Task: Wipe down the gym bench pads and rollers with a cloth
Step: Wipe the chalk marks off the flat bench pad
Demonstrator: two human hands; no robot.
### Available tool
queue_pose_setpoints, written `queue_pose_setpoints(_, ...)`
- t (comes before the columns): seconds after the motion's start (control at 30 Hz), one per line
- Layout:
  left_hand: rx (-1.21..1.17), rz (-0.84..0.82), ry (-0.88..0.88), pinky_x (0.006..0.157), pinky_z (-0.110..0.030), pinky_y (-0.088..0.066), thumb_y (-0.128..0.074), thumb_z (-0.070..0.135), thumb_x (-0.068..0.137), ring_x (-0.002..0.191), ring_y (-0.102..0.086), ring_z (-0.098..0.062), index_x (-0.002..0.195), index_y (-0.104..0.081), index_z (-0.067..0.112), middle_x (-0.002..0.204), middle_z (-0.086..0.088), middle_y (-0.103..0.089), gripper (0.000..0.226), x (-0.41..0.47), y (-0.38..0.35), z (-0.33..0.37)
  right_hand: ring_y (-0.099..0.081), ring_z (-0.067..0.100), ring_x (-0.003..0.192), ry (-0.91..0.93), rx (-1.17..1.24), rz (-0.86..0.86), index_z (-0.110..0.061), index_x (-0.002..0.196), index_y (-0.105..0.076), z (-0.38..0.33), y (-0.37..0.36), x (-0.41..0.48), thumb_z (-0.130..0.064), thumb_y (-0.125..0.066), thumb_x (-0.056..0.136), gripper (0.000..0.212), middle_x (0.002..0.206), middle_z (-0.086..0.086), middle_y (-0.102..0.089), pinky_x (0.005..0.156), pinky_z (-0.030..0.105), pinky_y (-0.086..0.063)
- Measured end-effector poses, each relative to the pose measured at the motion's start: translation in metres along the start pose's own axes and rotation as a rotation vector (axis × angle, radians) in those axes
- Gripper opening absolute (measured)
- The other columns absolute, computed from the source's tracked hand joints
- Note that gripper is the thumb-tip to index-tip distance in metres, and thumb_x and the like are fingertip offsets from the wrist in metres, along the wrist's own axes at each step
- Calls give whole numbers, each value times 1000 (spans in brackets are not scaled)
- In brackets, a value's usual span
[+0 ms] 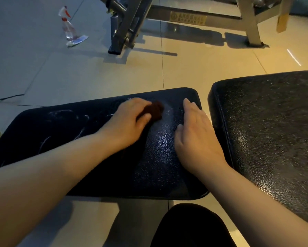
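A black padded bench seat (pixel 158 157) lies across the middle of the view, with pale streaks on its left half. My left hand (pixel 130 122) grips a small dark brown cloth (pixel 154 110) and presses it on the pad near its far edge. My right hand (pixel 196 132) rests flat on the pad's right end, fingers straight, holding nothing. A second, larger black pad (pixel 267 131) sits just to the right, across a narrow gap, and its surface is speckled with droplets.
A clear spray bottle with a red trigger (pixel 68 24) stands on the tiled floor at the far left, beside a small packet (pixel 77 41). A metal gym frame (pixel 167 16) stands beyond the pads. My dark-clothed knee (pixel 190 227) is below the seat.
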State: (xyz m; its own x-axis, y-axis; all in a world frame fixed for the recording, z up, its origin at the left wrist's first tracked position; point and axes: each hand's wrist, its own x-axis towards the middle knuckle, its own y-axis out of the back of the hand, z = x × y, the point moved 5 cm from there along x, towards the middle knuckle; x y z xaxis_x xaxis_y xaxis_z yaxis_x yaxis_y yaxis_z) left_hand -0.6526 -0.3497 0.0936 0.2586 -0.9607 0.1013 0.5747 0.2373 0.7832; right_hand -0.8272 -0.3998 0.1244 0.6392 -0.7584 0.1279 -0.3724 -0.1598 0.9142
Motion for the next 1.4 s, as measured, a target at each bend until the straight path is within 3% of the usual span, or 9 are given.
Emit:
queue_pose_setpoints(0.1,-36,44,133,111,-25,-27,-49,26,102,132,-43,-15,143,-48,18,141,0,-50,41,26,-8,14,-13,19,150,-22,52,-5,-6,156,-12,0,2,1,-14,-42,99,65,161,11,-23,123,29,-6)
queue_pose_setpoints(0.27,89,-86,-141,113,-35,-27,-40,45,100,134,-33,-9,145,-42,30,141,12,-46,48,-18,-9,41,-13,20,150,-17,57,-1,-6,156,-13,-1,2,-1,-13,-43,98,66,160,12,-25,123,30,-6)
queue_pose_setpoints(0.37,258,-5,73,110,-44,-24,-37,52,98,129,-27,-19,139,-47,33,136,8,-41,46,-7,0,10,-12,20,151,2,10,-3,-5,156,-13,-2,0,0,-14,-42,97,66,161,11,-24,122,27,0)
queue_pose_setpoints(0.47,144,115,239,110,-44,-30,-42,44,101,124,-31,-24,137,-51,25,130,0,-36,42,22,-5,13,-13,19,150,2,30,9,-5,156,-15,-1,0,-1,-12,-42,98,64,160,10,-25,121,25,-1)
queue_pose_setpoints(0.7,70,-61,-134,106,-31,-32,-42,41,101,118,-34,-11,150,-35,29,129,9,-31,51,-25,-10,44,-17,22,150,6,45,16,-3,154,-19,0,0,0,-11,-44,96,64,158,12,-30,121,28,-4)
queue_pose_setpoints(0.9,-37,162,275,106,-37,-39,-57,34,98,122,-46,-22,137,-45,18,132,-4,-42,44,35,-2,25,-16,17,149,-60,171,6,-9,156,-16,2,3,-1,-9,-43,98,64,160,7,-26,123,36,-14)
queue_pose_setpoints(1.1,-53,-34,-180,102,-23,-38,-53,36,97,113,-42,-7,136,-48,23,122,10,-39,42,-13,-15,61,-12,18,151,-166,329,-4,-18,157,-8,9,4,-2,-11,-46,94,74,163,2,-17,121,43,-22)
queue_pose_setpoints(1.27,-62,33,136,111,-31,-34,-54,33,100,122,-42,-16,142,-46,22,128,2,-38,44,42,-11,39,-8,18,151,-170,342,0,-15,157,-5,7,6,-5,-9,-46,96,74,164,3,-13,122,40,-17)
queue_pose_setpoints(1.4,-70,29,-29,106,-34,-40,-52,34,99,117,-41,-12,138,-50,26,125,6,-39,40,37,-24,72,-14,16,149,-198,404,3,-19,157,-5,8,9,-7,-7,-46,94,76,162,4,-18,122,39,-20)
